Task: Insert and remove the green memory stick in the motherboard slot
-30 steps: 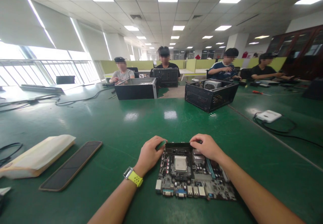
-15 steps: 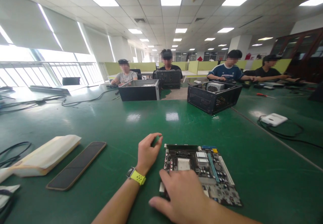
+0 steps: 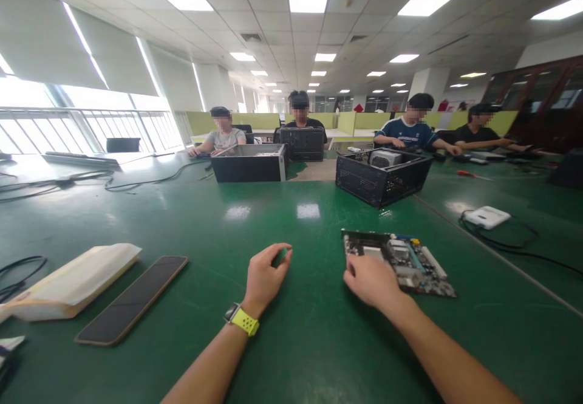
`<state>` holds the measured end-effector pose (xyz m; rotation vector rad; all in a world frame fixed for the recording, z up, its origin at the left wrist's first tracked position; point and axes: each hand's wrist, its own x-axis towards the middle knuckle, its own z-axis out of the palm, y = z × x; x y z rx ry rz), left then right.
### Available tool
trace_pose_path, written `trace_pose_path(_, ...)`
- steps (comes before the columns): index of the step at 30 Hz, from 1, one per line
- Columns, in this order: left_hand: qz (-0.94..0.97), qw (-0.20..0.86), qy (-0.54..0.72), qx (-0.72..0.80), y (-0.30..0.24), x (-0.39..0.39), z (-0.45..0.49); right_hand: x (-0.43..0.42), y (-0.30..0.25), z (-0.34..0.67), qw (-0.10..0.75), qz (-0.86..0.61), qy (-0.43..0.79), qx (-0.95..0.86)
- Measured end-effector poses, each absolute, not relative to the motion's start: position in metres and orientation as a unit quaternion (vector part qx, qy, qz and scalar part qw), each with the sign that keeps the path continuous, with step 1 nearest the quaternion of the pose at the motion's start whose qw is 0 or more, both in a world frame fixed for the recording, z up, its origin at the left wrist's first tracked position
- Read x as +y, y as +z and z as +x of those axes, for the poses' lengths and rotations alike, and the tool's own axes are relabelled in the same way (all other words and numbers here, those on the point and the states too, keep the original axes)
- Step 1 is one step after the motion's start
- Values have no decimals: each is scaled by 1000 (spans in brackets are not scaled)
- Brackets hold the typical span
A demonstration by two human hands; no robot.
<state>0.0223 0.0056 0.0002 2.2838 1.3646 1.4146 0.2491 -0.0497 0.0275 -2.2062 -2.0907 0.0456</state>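
Note:
A motherboard (image 3: 405,261) lies flat on the green table (image 3: 296,343), to the right of centre. My right hand (image 3: 371,281) rests on its near left edge, fingers bent against the board. My left hand (image 3: 265,276), with a yellow watch at the wrist, sits on the table to the left of the board, apart from it. Its fingers are closed round a small dark green piece (image 3: 280,256) that I cannot name.
A black flat panel (image 3: 132,299) and a beige padded bag (image 3: 68,282) lie at the left. Two open computer cases (image 3: 248,164) (image 3: 381,176) stand further back, a white box with cables (image 3: 486,217) at the right. Several people sit at the far side.
The motherboard has slid away from me and to the right, pushed by my right hand. My left hand has stayed in place with its small piece.

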Motion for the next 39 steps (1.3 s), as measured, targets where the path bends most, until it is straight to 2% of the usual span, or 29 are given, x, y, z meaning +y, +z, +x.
trace_pose_path(5, 769, 70, 457, 442, 0, 6, 24, -18, 27, 309, 67, -798, 23, -598)
trace_pose_path(12, 801, 86, 414, 423, -1, 3, 28, -36, 26, 287, 121, -739, 31, -662)
trace_pose_path(14, 807, 87, 411, 414, 2, 1, 29, -51, 31, 268, 133, -659, 118, -731)
trace_pose_path(17, 819, 101, 398, 401, 5, -1, 30, -71, 39, 242, 113, -460, 397, -786)
trace_pose_path(19, 829, 116, 376, 398, 5, -2, 29, -76, 41, 235, 147, -385, 496, -764)
trace_pose_path(20, 832, 123, 363, 400, 4, -2, 28, -74, 41, 235, 195, -396, 479, -759)
trace_pose_path(22, 835, 130, 343, 411, 3, -1, 26, -65, 37, 240, 305, -468, 336, -758)
trace_pose_path(24, 835, 131, 330, 421, 2, 0, 24, -51, 29, 250, 348, -523, 187, -755)
trace_pose_path(26, 836, 130, 321, 426, 3, 1, 23, -40, 20, 259, 331, -542, 132, -761)
trace_pose_path(33, 841, 127, 302, 431, 6, 2, 21, -33, 8, 268, 239, -582, 125, -767)
trace_pose_path(39, 837, 119, 334, 417, 2, 3, 25, -32, 10, 270, 247, -591, 148, -753)
